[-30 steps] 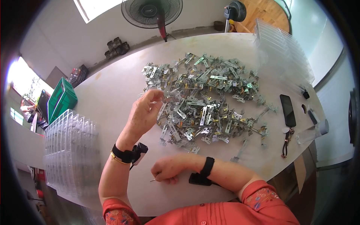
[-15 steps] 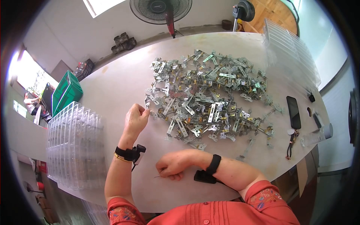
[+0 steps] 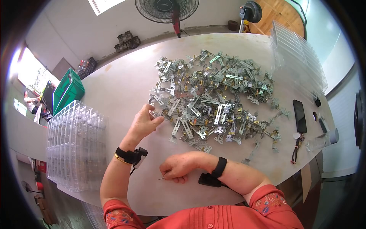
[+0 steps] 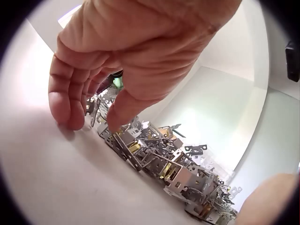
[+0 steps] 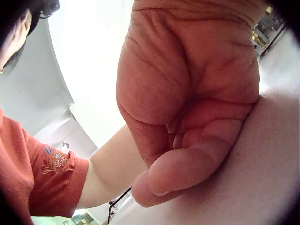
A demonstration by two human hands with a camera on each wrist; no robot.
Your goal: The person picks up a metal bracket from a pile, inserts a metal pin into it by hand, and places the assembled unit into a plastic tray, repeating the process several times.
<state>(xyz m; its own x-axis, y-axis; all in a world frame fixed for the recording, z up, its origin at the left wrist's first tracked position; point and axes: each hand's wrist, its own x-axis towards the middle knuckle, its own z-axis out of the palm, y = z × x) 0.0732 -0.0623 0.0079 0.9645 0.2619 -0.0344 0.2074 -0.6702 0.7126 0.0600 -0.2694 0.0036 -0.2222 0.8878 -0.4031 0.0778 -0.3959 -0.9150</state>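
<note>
A wide pile of small metal brackets (image 3: 219,114), silvery with brass-coloured bits, covers the middle of the table. At its left edge is my left hand (image 3: 142,123), its thumb spread away from the loosely bent fingers. In the left wrist view, a bracket (image 4: 94,111) shows in the gap between thumb and fingers, with the rest of the pile behind. My right hand (image 3: 175,168) rests on the tabletop close to my body, fingers curled. A thin metal rod (image 3: 160,179) sticks out of it to the left; the rest is hidden in the fist.
Stacked clear plastic trays stand at the left (image 3: 76,149), with more clear trays (image 3: 299,57) at the back right. A phone (image 3: 300,116) and a clear bottle (image 3: 320,141) lie along the right edge. Beyond the table are a green crate (image 3: 68,91) and a fan (image 3: 166,9).
My left hand has come back from over the pile to its left edge, and its thumb has parted from the fingers. The right hand stays put with the rod. The head view has shifted slightly.
</note>
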